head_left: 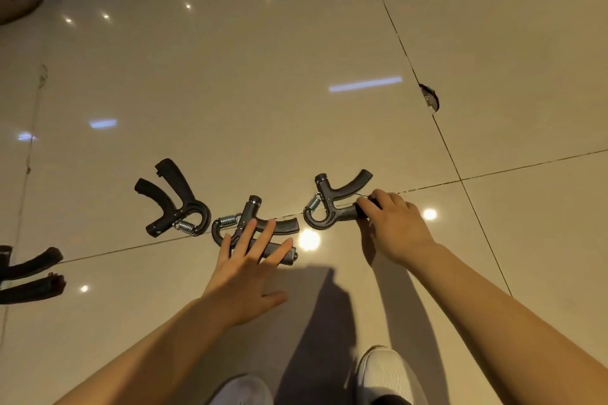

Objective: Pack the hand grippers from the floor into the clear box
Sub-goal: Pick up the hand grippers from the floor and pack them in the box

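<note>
Where the frame cut off at the left edge, a fourth gripper (29, 274) lay on the floor (230, 92), only its two black handles in view, one above the other. Right of it and farther up, the left gripper (174, 199) lay flat, both handles pointing up and left, its steel spring at the lower right by the curved hook. Next came the middle gripper (253, 228), just beside the left one, spring toward the upper left, handles running right across a tile joint. The left hand (250, 270) was over it with fingers (245, 237) straight and spread, their tips lying across the handles; contact could not be judged for certain, and nothing was curled round anything. A bright light spot shone on the tile between the two hands. The right gripper (332, 204) lay apart from the middle one, upper handle curving up and right, spring on its left side. The right hand (393, 223) was at the end of the lower handle, fingers curled over it, gripping that end while the tool lay on the floor. Tile joints crossed to the right of that hand, and one tile edge farther up had a dark chip (429, 99). Two white shoes (385, 375) showed at the bottom edge, between the forearms. No clear box appeared in view; all four grippers were on the floor.
</note>
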Demonstrator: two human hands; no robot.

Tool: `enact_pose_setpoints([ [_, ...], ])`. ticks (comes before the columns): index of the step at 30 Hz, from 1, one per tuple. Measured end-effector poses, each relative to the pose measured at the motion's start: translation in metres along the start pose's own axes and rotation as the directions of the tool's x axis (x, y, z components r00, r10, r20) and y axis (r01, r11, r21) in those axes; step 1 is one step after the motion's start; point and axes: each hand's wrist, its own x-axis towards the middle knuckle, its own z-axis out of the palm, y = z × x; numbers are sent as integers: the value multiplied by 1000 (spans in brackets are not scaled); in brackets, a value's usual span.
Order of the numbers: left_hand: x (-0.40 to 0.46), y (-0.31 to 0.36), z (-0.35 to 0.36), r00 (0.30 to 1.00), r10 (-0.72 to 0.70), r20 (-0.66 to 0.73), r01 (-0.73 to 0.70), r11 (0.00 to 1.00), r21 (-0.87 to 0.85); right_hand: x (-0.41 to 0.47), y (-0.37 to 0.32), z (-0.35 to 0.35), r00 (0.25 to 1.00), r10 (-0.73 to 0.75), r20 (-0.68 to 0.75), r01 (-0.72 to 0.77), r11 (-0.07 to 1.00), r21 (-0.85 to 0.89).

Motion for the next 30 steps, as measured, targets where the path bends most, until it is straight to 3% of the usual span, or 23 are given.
enact_pose_setpoints([
  [4,-7,1,8,997,16,-71,-15,1000,3,-38,-13,27,987,48,-156,-38,997,66],
  [10,-25,13,24,982,48,-180,-63,995,-77,-93,-22,51,960,142,-240,-103,981,167],
  [13,-20,20,17,969,63,-239,-90,990,-106,-96,-10,50,966,179,-186,-132,962,239],
  [18,7,27,5,970,162,-180,-177,982,-71,-74,1,43,993,106,43,-113,969,221],
  [21,13,30,-5,966,166,-200,-191,975,-113,-73,1,33,996,87,5,-86,966,245],
  [23,8,31,-23,938,140,-318,-209,959,-192,-78,2,17,996,91,-25,-75,921,383],
  [26,-3,36,-56,867,33,-497,-201,936,-289,-85,-2,-15,964,180,-194,-29,802,597],
  [30,-19,42,-69,832,-68,-550,-193,894,-403,-85,-14,-36,898,303,-320,-45,786,617],
])
